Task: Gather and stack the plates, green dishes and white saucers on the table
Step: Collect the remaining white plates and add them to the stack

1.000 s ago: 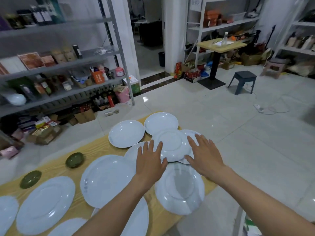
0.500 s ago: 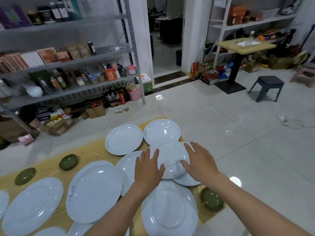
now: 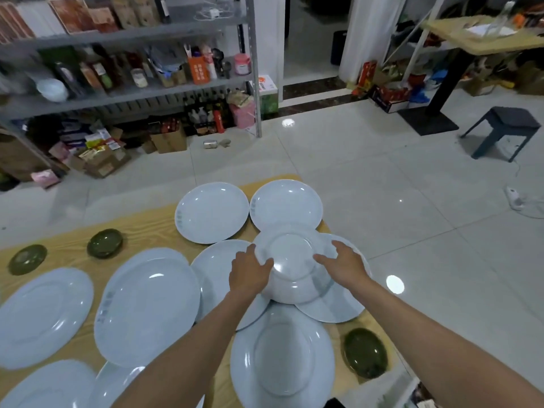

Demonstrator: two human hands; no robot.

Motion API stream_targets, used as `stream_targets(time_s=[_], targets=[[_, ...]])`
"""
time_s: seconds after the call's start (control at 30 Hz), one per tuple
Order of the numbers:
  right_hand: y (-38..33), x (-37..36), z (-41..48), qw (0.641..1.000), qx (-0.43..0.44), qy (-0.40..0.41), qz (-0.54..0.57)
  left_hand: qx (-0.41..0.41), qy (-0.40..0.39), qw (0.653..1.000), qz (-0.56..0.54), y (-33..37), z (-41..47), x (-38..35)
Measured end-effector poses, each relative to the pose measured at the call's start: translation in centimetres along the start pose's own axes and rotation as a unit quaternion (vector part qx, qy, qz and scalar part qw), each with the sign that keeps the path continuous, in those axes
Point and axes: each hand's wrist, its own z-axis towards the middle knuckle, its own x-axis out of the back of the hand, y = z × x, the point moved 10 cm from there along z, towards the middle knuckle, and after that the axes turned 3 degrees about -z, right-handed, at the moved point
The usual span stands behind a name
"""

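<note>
A white plate (image 3: pixel 293 265) lies in the middle of the wooden table (image 3: pixel 141 225), overlapping its neighbours. My left hand (image 3: pixel 248 273) grips its left rim and my right hand (image 3: pixel 346 265) grips its right rim. Under it lie a plate (image 3: pixel 338 307) to the right and a plate (image 3: pixel 216 269) to the left. Two more plates (image 3: pixel 212 212) (image 3: pixel 285 203) sit at the far edge. A big plate (image 3: pixel 281 357) lies near me, with large plates (image 3: pixel 147 304) (image 3: pixel 41 313) to the left. Green dishes (image 3: pixel 104 242) (image 3: pixel 27 258) (image 3: pixel 365 351) sit on the table.
The table's right edge runs close beside the near green dish, with tiled floor beyond. A metal shelf unit (image 3: pixel 253 69) with bottles and boxes stands behind the table. A dark stool (image 3: pixel 504 129) and a small pedestal table (image 3: pixel 477 36) stand at far right.
The camera has tilted down and closer. Both hands have moved from lying flat on the middle plate to curling round its two rims. The near green dish came into view.
</note>
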Motion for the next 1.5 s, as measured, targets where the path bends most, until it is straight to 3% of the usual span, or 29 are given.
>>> stream_targets(time_s=[0.1, 0.2, 0.3, 0.53, 0.7, 0.97, 1.1, 1.27, 1.37, 1.5], targets=[[2.6, -0.9, 2.2, 0.986, -0.102, -0.023, 0.133, 0.09, -0.004, 0.99, -0.112, -2.1, 1.6, -1.1], [4.4, -2.1, 3.7, 0.973, -0.155, -0.039, 0.167, 0.193, -0.014, 0.945, -0.262, -4.4, 1.6, -2.9], [5.4, -3.3, 4.9, 0.965, -0.173, -0.034, 0.192, 0.223, -0.017, 0.925, -0.308, -5.6, 2.0, -3.6], [6.3, -3.4, 5.6, 0.971, -0.175, 0.012, 0.163, 0.222, 0.008, 0.936, -0.275, -6.2, 2.4, -3.3], [3.8, -1.4, 5.2, 0.976, -0.114, 0.037, 0.18, 0.196, 0.009, 0.935, -0.294, -4.9, 2.8, -2.5], [-0.7, 2.9, 2.6, 0.944, -0.026, 0.133, 0.302, 0.044, 0.031, 0.941, -0.335, 2.2, 2.6, 2.7], [-2.9, 4.2, 1.6, 0.891, -0.019, 0.153, 0.427, 0.031, 0.033, 0.915, -0.401, 5.0, 2.0, 5.3], [-4.1, 5.1, 0.6, 0.817, -0.002, 0.129, 0.562, -0.005, -0.015, 0.852, -0.524, 7.9, 0.8, 5.9], [-4.0, 5.3, 0.3, 0.799, -0.004, 0.127, 0.587, 0.016, -0.031, 0.812, -0.582, 8.2, 0.2, 5.7], [-2.6, 5.4, 0.1, 0.786, -0.026, 0.129, 0.604, 0.043, -0.056, 0.791, -0.608, 7.8, -0.4, 4.8]])
